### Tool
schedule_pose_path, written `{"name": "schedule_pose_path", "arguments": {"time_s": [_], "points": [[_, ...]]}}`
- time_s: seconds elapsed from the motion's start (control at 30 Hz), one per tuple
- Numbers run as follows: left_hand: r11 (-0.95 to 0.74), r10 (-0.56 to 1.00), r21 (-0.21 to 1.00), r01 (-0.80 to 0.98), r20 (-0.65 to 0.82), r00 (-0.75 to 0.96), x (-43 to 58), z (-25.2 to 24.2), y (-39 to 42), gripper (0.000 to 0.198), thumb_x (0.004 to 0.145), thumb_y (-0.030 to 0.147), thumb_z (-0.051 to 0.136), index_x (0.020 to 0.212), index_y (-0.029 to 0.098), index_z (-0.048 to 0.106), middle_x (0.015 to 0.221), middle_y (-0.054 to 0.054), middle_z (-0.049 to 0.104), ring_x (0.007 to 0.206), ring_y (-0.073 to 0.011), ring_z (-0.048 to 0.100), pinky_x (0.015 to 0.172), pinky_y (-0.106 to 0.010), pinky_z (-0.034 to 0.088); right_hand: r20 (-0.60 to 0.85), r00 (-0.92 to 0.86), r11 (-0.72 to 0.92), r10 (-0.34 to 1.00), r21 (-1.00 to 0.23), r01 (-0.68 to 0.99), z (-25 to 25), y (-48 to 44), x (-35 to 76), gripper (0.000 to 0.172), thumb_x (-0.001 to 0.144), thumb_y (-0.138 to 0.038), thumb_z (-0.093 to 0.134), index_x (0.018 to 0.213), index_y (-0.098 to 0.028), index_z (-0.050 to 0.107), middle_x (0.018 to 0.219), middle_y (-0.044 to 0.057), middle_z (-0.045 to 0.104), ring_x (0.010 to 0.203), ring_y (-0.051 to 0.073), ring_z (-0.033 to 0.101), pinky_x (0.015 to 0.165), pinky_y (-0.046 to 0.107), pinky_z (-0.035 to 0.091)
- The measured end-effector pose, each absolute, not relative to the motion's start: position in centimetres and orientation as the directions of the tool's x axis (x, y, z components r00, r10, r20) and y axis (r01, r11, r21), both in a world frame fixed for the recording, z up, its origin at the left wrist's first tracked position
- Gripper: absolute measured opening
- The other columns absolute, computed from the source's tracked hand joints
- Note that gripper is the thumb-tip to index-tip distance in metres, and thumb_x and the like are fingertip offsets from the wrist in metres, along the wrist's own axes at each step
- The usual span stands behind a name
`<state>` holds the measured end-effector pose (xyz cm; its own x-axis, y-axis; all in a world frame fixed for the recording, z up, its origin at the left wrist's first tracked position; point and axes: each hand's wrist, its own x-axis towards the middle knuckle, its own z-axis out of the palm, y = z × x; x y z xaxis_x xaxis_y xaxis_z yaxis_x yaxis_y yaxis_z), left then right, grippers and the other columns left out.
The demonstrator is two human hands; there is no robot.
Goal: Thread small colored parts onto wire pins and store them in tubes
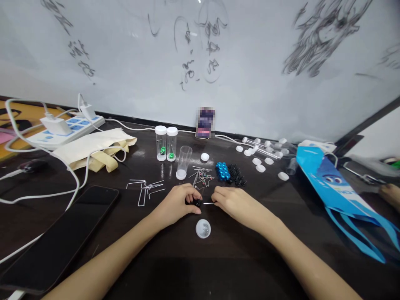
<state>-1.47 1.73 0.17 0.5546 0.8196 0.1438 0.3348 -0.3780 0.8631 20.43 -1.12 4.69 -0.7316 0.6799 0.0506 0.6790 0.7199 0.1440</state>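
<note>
My left hand (179, 203) pinches a small black part (197, 203) between thumb and fingers. Its exact kind is too small to make out. From the closed fingers of my right hand (231, 204) a thin silver rod (208, 203) points left toward the black part; whether they touch is unclear. Just below both hands sits a white cap (203, 228) with small shiny bits inside. Behind them lies a pile of thin metal wires (202, 176), with a blue cluster of small round pieces (223, 171) and several black pieces (236, 175) to its right.
An uncapped clear tube (184, 160) and two capped tubes (166, 143) stand behind. Bent metal keys (146, 187) and a large phone (62, 237) are on the left. White caps (256, 161) and a blue bag (331, 179) lie right. Another person's hand (390, 195) shows far right.
</note>
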Motion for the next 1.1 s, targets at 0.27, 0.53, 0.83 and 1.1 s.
{"name": "schedule_pose_path", "arguments": {"time_s": [0.27,0.53,0.83,1.1], "points": [[-0.386,0.799,0.862,0.327,0.136,0.586,-1.7,0.0,1.9,0.035,0.06,0.031,0.084,0.09,0.018,0.071,0.082,0.0,0.06,0.072,-0.015,0.054,0.068,-0.026,0.045,0.14,-0.63,0.63,0.764,0.055,0.775,3.4,-0.6,20.2,0.008,0.091,-0.01,0.051,0.086,-0.015,0.054,0.082,0.004,0.059,0.065,0.016,0.058,0.058,0.026,0.044],[-0.416,0.819,0.839,0.351,0.178,0.546,-1.2,0.2,1.3,0.016,0.07,0.024,0.077,0.084,0.018,0.073,0.081,0.0,0.06,0.066,-0.0129,0.051,0.063,-0.025,0.042,0.332,-0.313,0.455,0.89,-0.596,0.661,3.2,0.7,21.4,0.01,0.093,-0.016,0.048,0.084,-0.02,0.051,0.079,0.0,0.063,0.066,0.013,0.058,0.063,0.023,0.043],[-0.433,0.815,0.831,0.35,0.195,0.546,-1.0,0.1,1.2,0.012,0.076,0.017,0.067,0.087,0.018,0.073,0.085,-0.002,0.062,0.066,-0.0124,0.051,0.063,-0.025,0.043,0.458,-0.061,0.375,0.887,-0.638,0.673,4.4,2.1,23.9,0.014,0.088,-0.028,0.059,0.079,-0.017,0.06,0.071,0.0,0.059,0.062,0.014,0.052,0.057,0.024,0.038],[-0.463,0.805,0.804,0.373,0.206,0.556,-1.1,0.1,1.2,0.017,0.077,0.015,0.063,0.09,0.02,0.072,0.087,-0.001,0.061,0.066,-0.0122,0.052,0.064,-0.026,0.044,0.443,-0.167,0.461,0.881,-0.717,0.523,5.3,0.8,22.6,0.012,0.088,-0.027,0.06,0.081,-0.017,0.062,0.076,0.001,0.054,0.064,0.013,0.048,0.058,0.025,0.037]]}}
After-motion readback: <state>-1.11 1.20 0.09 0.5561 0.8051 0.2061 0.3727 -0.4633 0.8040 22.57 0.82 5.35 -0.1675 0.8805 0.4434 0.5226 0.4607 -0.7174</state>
